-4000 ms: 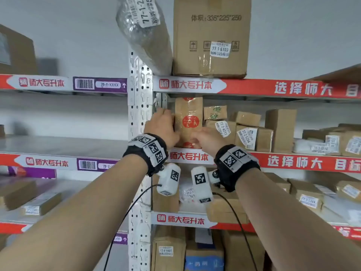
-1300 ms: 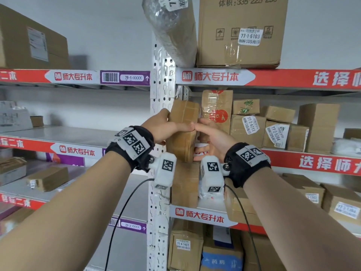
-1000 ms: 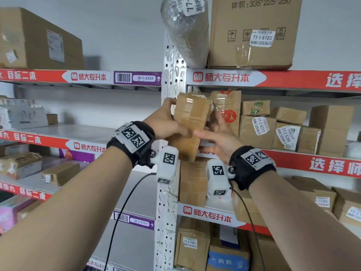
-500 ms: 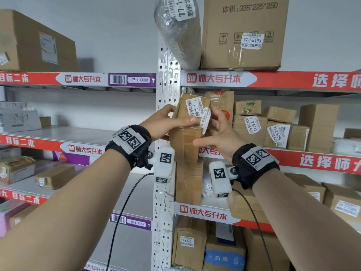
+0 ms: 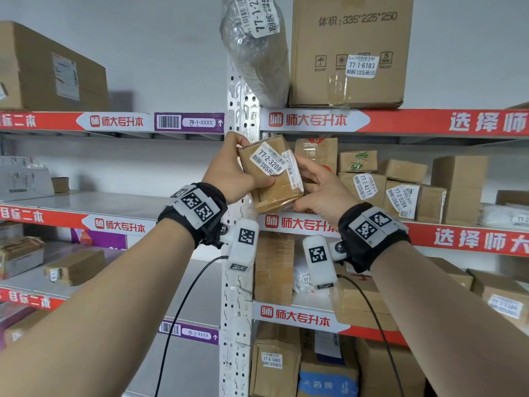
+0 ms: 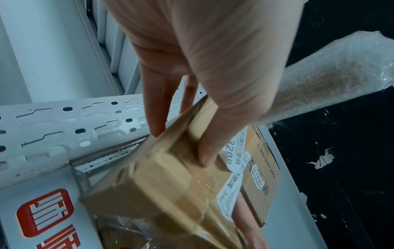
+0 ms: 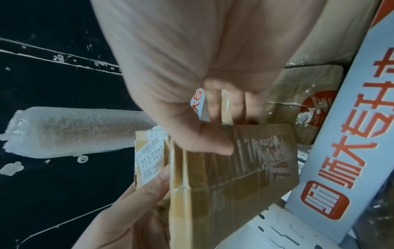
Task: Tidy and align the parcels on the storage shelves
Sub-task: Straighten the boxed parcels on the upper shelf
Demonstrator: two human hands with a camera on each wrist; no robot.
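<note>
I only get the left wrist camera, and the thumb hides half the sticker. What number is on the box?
Observer: In the head view the parcel has a sticker that reads 77-2-3208.
Operator: Is the other hand helping?
Observer: Yes. The right hand grips the parcel's right side, with its thumb on the taped face.
Operator: What's next to it?
Observer: A tall brown parcel with a red round mark stands just to its right on the shelf.

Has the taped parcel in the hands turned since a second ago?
Yes. The taped parcel has rotated: its 77-2-3208 label now faces the camera, beside the white upright post. Left hand and right hand grip it.
</note>
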